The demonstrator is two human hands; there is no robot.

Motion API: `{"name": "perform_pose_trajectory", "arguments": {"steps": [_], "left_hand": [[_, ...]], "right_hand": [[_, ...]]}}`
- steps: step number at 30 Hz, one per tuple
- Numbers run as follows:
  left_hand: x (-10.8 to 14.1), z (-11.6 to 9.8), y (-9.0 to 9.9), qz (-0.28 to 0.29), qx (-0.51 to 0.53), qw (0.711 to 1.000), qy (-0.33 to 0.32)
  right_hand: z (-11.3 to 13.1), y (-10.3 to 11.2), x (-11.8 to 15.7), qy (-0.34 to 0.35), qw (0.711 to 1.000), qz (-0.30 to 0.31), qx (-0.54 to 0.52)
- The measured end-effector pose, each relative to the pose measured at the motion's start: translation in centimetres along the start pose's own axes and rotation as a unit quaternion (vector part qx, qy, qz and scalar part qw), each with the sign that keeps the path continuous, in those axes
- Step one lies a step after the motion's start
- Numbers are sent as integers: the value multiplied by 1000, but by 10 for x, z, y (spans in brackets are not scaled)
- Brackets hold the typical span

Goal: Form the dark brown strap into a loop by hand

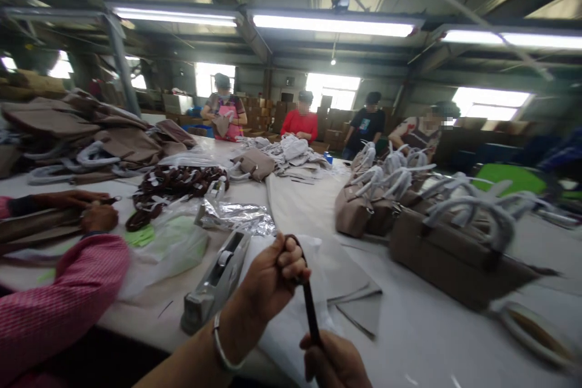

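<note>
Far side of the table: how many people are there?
4, left to right: a person in pink, a person in red, a person in black, and a person leaning behind the bags. Others may be hidden farther back.

No readable text, apparently, in this blur.

Lit ceiling lights point(336, 25) hang above four people point(299, 125), with windows point(337, 92) and boxes point(260, 116) behind them.
</note>
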State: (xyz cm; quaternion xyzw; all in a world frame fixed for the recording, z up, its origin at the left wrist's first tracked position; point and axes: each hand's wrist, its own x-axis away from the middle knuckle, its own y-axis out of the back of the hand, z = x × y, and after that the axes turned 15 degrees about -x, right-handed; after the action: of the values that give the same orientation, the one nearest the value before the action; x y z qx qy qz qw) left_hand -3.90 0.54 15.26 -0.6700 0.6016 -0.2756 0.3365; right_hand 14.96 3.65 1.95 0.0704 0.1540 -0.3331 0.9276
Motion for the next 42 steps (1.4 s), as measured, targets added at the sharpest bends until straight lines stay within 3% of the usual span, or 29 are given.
{"name": "perform_pose_trajectory", "arguments": {"steps": [3, 7, 9, 11, 12, 16, 18, 20, 23, 27, 30, 34, 36, 39, 42], "left_hand": [[-8, -5, 4, -91, -43, 994, -38], [-18, 2, 16, -152, -161, 968, -117], [-21, 10, 24, -166, -256, 938, -165], [-23, 17, 33, -177, -396, 874, -217], [-23, 20, 38, -176, -479, 824, -246], [-20, 29, 54, -85, -733, 565, -369], [-17, 32, 57, -32, -777, 476, -410], [-13, 36, 58, 17, -797, 437, -418], [-9, 43, 58, 104, -812, 413, -400], [-10, 54, 61, 148, -833, 372, -382], [-8, 55, 60, 179, -842, 391, -326], [2, 46, 47, 218, -838, 483, -131], [7, 42, 41, 247, -787, 565, -24], [11, 46, 38, 268, -608, 740, 105], [10, 53, 37, 244, -360, 889, 140]], "right_hand": [[6, -2, -2, -86, 985, 85, -126], [21, -2, -6, -121, 963, 99, -222], [28, -1, -5, -134, 953, 90, -256], [34, -1, -3, -151, 939, 71, -299], [36, 0, -2, -154, 933, 61, -321], [46, 8, -2, -128, 905, 45, -404], [53, 16, -6, -106, 893, 11, -437], [61, 26, -13, -79, 888, -41, -450], [71, 38, -25, -62, 881, -123, -452], [77, 47, -38, -91, 863, -193, -457], [69, 55, -43, -117, 883, -220, -398], [45, 74, -43, -123, 938, -248, -210], [33, 81, -41, -120, 956, -234, -128], [20, 81, -34, -135, 974, -153, -100], [13, 67, -23, -195, 964, -15, -177]]}}
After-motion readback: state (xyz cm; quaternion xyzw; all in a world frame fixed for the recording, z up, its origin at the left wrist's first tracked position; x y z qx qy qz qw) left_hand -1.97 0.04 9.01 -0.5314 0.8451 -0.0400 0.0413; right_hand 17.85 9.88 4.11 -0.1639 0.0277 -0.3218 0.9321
